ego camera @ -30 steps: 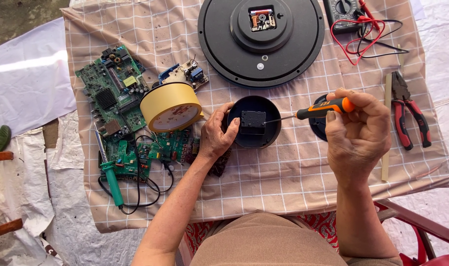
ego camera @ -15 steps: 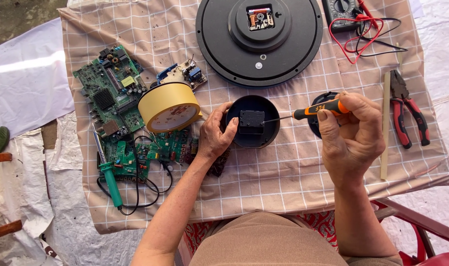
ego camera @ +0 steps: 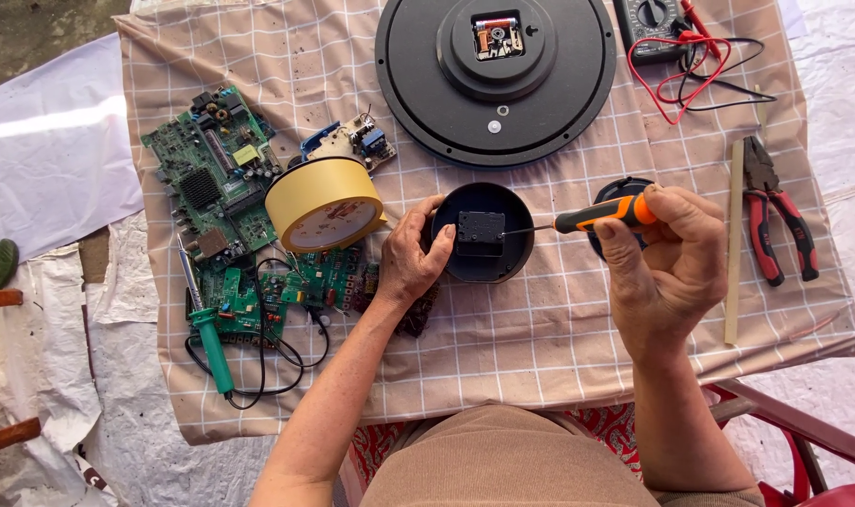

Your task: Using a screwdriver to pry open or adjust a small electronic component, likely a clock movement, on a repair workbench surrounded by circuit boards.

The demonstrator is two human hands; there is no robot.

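**Screwdriver at the back of a small black clock**

Head view: the left hand (ego camera: pixel 411 255) curls around the left rim of a small round black clock (ego camera: pixel 485 233) lying face down on the checked cloth of the counter (ego camera: pixel 540 329), thumb and fingers closed on its edge. The right hand (ego camera: pixel 667 263) is closed around an orange-and-black screwdriver (ego camera: pixel 604 214), held level, its tip at the square black movement box (ego camera: pixel 481 233) in the clock's middle. Just left of the left hand stands a yellow round clock (ego camera: pixel 323 204), with green circuit boards (ego camera: pixel 216 188) and a green-handled soldering iron (ego camera: pixel 207 329) beyond it. Above lies a large black clock back (ego camera: pixel 495 80). Red-handled pliers (ego camera: pixel 775 221) and a multimeter (ego camera: pixel 655 21) with red and black leads lie to the right.
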